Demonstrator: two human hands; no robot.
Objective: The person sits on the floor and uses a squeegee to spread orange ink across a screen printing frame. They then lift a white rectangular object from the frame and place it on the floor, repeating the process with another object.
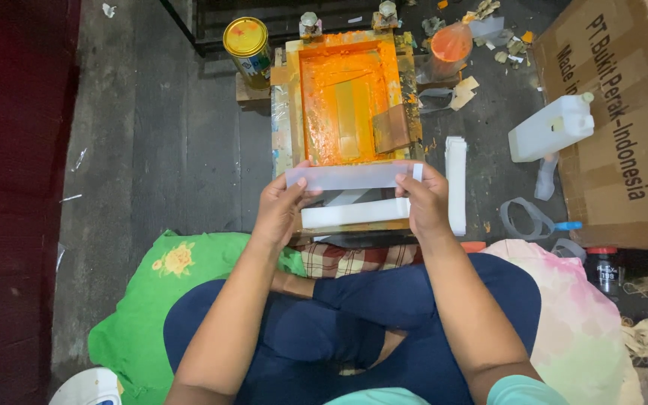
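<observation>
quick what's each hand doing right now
left hand: closed on the left end of the white strip
right hand: closed on the strip's right end

Light is even and moderately bright over the middle, falling from above, so the orange printing frame (pixel 350 97) looks vivid and sharp. The left edge sinks into dark red shadow. Shadows on the grey floor (pixel 159 135) are soft (no hard glare anywhere). Lines bend slightly toward the corners.

Both hands (pixel 279 210) (pixel 425 202) hold a translucent strip (pixel 346 176).
</observation>
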